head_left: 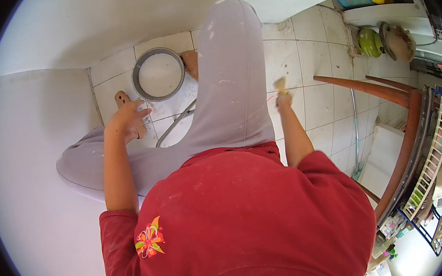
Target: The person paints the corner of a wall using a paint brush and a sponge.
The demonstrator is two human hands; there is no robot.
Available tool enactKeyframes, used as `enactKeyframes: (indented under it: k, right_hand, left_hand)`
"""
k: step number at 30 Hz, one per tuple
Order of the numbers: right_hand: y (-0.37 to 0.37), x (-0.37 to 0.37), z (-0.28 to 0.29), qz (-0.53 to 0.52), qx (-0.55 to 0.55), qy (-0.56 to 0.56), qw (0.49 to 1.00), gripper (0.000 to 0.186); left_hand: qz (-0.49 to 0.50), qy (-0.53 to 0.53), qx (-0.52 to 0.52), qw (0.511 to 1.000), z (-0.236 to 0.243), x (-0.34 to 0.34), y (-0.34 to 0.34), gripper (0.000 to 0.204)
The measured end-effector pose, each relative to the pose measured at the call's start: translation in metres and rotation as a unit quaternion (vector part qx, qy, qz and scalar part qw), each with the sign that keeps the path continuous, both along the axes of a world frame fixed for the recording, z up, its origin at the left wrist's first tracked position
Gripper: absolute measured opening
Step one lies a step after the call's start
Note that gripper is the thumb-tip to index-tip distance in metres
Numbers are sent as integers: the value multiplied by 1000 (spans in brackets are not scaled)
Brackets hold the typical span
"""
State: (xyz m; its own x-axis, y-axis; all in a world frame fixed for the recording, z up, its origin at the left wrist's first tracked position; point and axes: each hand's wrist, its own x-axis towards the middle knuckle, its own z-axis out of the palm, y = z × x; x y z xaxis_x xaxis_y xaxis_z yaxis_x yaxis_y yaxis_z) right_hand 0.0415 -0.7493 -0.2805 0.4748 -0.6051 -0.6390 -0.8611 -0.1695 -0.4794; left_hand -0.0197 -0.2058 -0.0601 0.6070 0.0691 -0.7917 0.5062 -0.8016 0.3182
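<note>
My right hand (284, 101) is closed round the handle of a paintbrush (280, 84), out to the right of my knee above the tiles. The brush is smeared by motion, and its pale bristles point away from me. Fingers apart and with nothing in them, my left hand (130, 114) hovers over my left foot, near the bucket. That round grey bucket (135, 81) stands on the floor between my feet and holds a white substance, apparently paint. White specks dot my grey trousers.
White walls (38, 154) run along the left and ahead. A grey curved tube (176, 124) lies by my legs on the tiled floor (314, 66). To the right are a wooden piece of furniture (393, 90), a green gas cylinder (370, 43) and a crowded rack (433, 156).
</note>
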Motion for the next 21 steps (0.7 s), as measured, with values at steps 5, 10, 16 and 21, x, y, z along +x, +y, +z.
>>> enactKeyframes:
  k: [5, 10, 16, 21]
  right_hand:
    - [-5, -6, 35, 73, 82, -22, 994, 18]
    - [10, 50, 164, 250, -317, -242, 882, 46]
    - [9, -1, 73, 92, -202, -214, 951, 38]
    - [-20, -1, 44, 170, 10, 32, 985, 22]
  left_hand:
    - [107, -49, -103, 988, -28, -15, 52, 59]
    - [147, -42, 23, 988, -21, -20, 62, 58]
    - [126, -27, -58, 990, -17, -10, 38, 56]
    - [197, -73, -97, 973, -7, -19, 45, 51]
